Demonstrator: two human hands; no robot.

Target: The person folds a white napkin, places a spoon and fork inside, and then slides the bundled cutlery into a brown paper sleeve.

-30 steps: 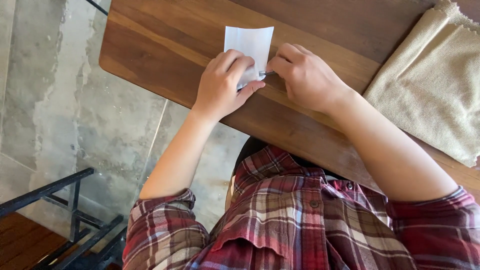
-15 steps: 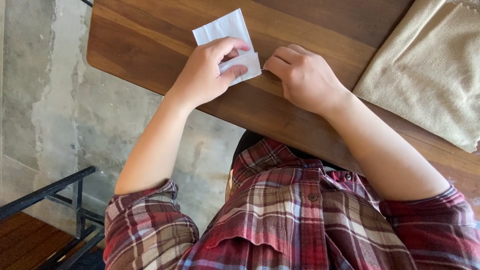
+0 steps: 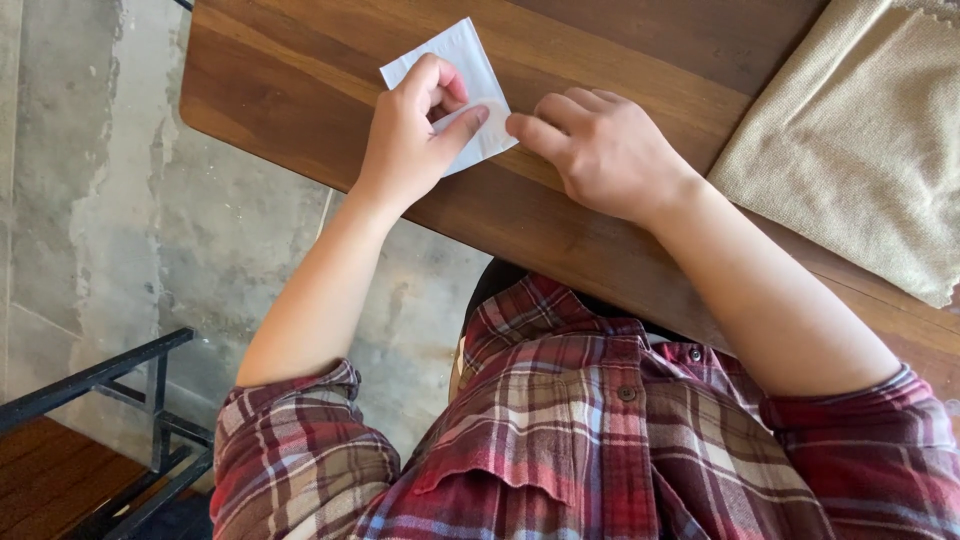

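Since a moment ago the small white folded paper square (image 3: 450, 85) sits more turned (one corner points away), near the brown wooden desk's (image 3: 290, 90) left edge. Left hand (image 3: 415, 130) pinches it between thumb and fingers. Right hand (image 3: 605, 150), fingers curled, touches its right corner.

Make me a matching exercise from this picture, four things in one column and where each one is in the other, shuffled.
Things:
1. white paper
2. beige cloth
3. left hand
4. right hand

Places or states:
A. lies at the table's right end
B. rests on the wooden table, fingertip at the paper's edge
C. lies on the table under a hand
D. presses down on the paper

Pairs: 1-C, 2-A, 3-D, 4-B
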